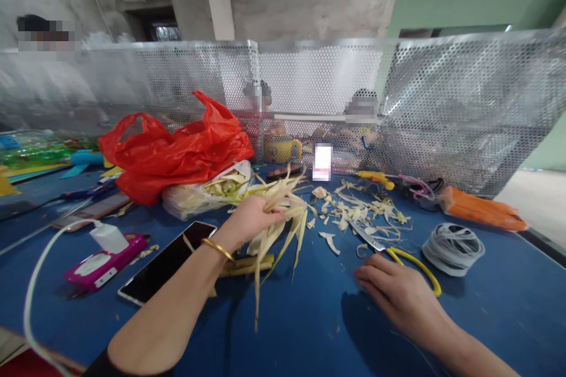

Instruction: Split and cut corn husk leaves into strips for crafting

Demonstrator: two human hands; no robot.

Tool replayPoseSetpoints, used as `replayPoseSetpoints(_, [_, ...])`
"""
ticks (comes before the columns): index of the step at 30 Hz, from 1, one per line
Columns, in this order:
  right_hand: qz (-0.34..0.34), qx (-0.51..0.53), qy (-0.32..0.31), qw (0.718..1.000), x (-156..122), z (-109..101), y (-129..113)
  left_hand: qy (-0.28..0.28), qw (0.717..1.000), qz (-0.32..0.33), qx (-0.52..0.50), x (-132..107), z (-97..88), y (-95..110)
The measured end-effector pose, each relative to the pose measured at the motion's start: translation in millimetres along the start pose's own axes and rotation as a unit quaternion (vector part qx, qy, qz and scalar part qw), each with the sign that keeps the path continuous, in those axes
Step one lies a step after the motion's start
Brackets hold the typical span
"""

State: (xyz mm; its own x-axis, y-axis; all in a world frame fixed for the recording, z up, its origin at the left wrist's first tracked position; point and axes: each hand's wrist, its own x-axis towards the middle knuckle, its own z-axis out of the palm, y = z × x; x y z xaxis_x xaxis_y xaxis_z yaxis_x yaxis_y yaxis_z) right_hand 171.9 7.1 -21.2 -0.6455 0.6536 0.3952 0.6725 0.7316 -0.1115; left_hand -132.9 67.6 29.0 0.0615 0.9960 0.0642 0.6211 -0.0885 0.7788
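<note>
My left hand (252, 218), with a gold bangle at its wrist, is closed around a bunch of dried, pale corn husk strips (283, 206). Long loose ends of the strips hang down and to the right of the fingers. Beneath the hand, a folded yellowish husk piece (247, 265) lies on the blue table. My right hand (393, 288) is low over the table, its fingers curled loosely together with nothing visible in them. Just beyond it are scissors (398, 256) with yellow handles, their blades among husk scraps (362, 212).
Left of my arm lie a black-screened phone (170, 262) and a magenta power strip (106, 262) with a white cable. Behind sits a red plastic bag (181, 150). A grey-white cord roll (453, 249) and an orange packet (484, 209) stand right. A perforated metal partition (318, 76) crosses behind; people sit beyond.
</note>
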Motion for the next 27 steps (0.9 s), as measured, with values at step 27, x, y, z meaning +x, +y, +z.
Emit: replayPoseSetpoints(27, [0.329,0.463,0.161,0.807,12,-4,-8,-0.118,0.936,-0.115,-0.310,-34,106.2,44])
